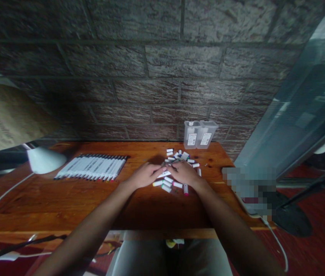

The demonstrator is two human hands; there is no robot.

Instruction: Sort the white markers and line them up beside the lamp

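Observation:
My left hand (148, 174) and my right hand (183, 172) meet fingertip to fingertip over a loose pile of white marker caps with coloured ends. Both have their fingers drawn in. Between them shows part of a white marker (164, 174) with dark lettering, and my left fingers seem closed on it. What my right fingers pinch is hidden behind the hand. Several marker caps (166, 183) lie just in front of the hands, and more caps (191, 161) spread behind and to the right. A cap with a pink end (186, 189) lies near my right wrist.
White markers (92, 167) lie side by side in a row at the left. Two clear plastic cases (199, 135) stand against the brick wall. A lamp with a white base (44, 160) is at far left, its cable (7, 195) crossing the wooden table (93, 207).

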